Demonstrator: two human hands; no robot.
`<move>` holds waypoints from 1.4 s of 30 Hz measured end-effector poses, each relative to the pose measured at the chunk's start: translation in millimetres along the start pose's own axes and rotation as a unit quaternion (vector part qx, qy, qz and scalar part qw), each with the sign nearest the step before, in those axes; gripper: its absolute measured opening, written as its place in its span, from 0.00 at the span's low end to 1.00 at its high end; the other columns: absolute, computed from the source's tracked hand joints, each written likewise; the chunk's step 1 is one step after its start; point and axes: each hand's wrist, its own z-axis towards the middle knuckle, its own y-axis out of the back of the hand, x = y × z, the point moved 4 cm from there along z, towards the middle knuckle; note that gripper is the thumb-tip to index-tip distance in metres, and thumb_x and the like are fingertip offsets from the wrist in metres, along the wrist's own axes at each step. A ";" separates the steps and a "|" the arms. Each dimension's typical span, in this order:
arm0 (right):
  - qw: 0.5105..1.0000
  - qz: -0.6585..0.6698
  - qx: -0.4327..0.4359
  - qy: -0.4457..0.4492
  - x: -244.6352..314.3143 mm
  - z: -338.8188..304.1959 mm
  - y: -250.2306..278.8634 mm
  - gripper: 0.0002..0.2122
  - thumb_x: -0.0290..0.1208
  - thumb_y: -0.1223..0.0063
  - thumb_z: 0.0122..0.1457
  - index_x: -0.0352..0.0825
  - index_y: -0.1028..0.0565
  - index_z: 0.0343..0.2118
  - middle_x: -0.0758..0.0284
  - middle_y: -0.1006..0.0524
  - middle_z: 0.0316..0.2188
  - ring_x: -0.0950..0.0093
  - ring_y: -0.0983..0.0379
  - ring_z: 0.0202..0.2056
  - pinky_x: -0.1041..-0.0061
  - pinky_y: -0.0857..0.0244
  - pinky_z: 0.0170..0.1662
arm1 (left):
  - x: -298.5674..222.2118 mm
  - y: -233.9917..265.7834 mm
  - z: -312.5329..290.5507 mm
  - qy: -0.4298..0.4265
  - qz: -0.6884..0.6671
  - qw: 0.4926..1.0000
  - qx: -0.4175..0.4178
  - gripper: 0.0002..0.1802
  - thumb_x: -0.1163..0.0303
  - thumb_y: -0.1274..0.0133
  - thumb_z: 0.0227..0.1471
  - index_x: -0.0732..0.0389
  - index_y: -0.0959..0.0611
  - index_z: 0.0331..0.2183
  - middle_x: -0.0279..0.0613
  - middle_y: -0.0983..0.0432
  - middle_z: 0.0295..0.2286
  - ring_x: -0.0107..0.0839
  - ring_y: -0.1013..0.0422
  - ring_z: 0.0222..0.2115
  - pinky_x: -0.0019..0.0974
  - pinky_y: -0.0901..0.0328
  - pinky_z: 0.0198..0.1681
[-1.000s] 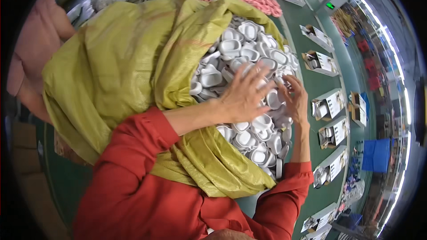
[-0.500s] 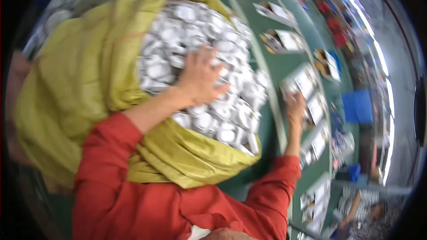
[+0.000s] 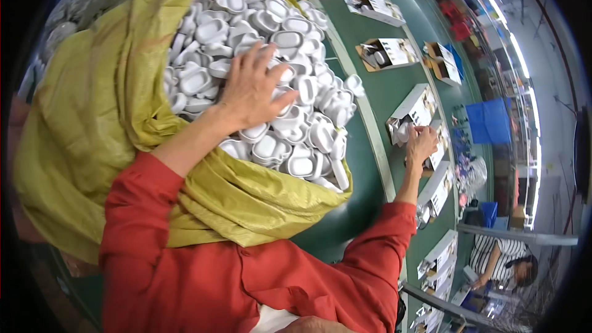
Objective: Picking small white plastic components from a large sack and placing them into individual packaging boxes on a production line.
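Observation:
My left hand [image 3: 251, 86] rests with fingers spread on a heap of small white plastic pieces [image 3: 303, 161], each with a rounded rectangular recess. The heap fills the mouth of a large yellow-green woven sack [image 3: 86, 117]. Farther right, my right hand [image 3: 423, 145] has its thumb and fingers drawn together at the open end of a white printed carton [image 3: 418, 103]. A whitish piece [image 3: 402, 133] shows in that opening beside the fingertips. What the fingers pinch, if anything, cannot be made out.
More open cartons [image 3: 394, 53] lie along the green conveyor belt [image 3: 345, 43], with a pale rail [image 3: 377, 148] between belt and sack. A blue bin [image 3: 488, 122] stands beyond. At the lower right, a person in a striped top [image 3: 501, 256] works behind a metal bar [image 3: 518, 235].
The view has shifted and sharpened, so the sack sits farther left. My left hand is still spread on the heap. My right hand has moved slightly right at the cartons.

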 end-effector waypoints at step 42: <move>0.983 -0.043 0.078 0.158 113.9 -23.0 -29.6 0.15 0.40 0.46 0.58 0.31 0.20 0.31 0.55 0.21 0.41 0.55 0.26 0.43 0.55 0.36 0.47 | -99.3 2.9 -40.6 -0.305 -0.203 0.916 0.164 0.31 0.48 0.48 0.57 0.55 0.26 0.56 0.52 0.40 0.62 0.48 0.47 0.64 0.60 0.55 0.66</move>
